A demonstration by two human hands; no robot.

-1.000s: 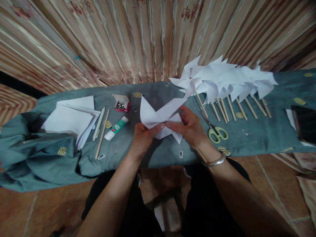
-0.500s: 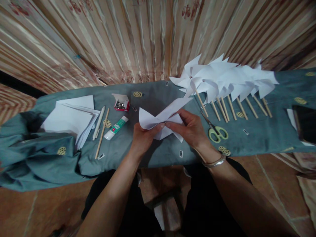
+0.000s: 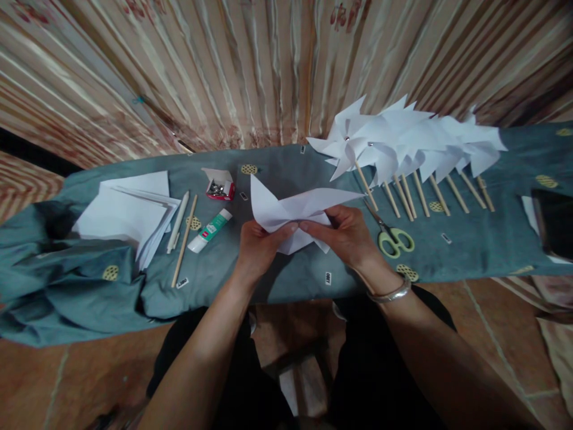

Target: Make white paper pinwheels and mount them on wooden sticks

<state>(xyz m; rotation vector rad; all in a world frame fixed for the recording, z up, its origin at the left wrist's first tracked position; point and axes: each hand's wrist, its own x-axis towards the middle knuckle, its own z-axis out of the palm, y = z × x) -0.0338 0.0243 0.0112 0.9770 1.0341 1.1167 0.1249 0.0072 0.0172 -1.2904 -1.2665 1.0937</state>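
Note:
Between my two hands is a white paper pinwheel (image 3: 298,207), its blades cut and partly curled, held above the cloth without a stick in sight. My left hand (image 3: 262,248) grips it from the left, thumb pressed near its middle. From the right, my right hand (image 3: 347,236) pinches the paper, its thumb meeting the left one at the centre. The other fingers of both hands are mostly hidden behind the paper. Green-handled scissors (image 3: 394,242) lie just right of my right hand. A glue stick (image 3: 210,230) rests to the left of my left hand.
Several finished pinwheels (image 3: 394,140) on wooden sticks lie at the back right. On the left are stacked paper sheets (image 3: 125,209), a pen (image 3: 179,222), a wooden stick (image 3: 184,242) and an open red box (image 3: 220,186) of small metal pins. A dark phone (image 3: 555,224) sits far right.
The paper's upper blades have shifted: the long right one now points further right and lies flatter, and the left one stands taller. Both hands keep nearly the same place.

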